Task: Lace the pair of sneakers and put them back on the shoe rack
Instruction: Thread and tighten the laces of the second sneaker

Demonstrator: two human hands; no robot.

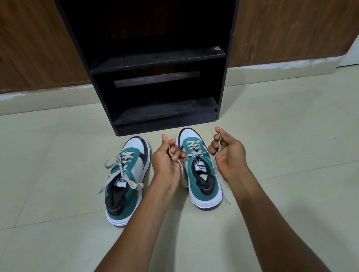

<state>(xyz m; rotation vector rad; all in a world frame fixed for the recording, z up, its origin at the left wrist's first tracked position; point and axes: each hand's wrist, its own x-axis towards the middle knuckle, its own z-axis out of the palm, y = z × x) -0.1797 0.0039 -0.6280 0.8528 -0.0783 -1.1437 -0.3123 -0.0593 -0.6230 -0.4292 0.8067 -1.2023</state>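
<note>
- Left hand (167, 157): fingers curled, pinching one end of the lace (195, 154) just left of the right sneaker (201, 173).
- Right hand (227, 153): fingers curled, pinching the other lace end just right of that sneaker; the lace is drawn taut across its upper eyelets.
- Right sneaker: on the floor (45, 172), directly before the shoe rack (157, 60), toe toward it.
- Left sneaker (127, 181): beside the right one, further from the rack's centre, its laces loose and untied.
- Shoe rack: black, open shelves; wooden panels (9, 43) on both sides.
</note>
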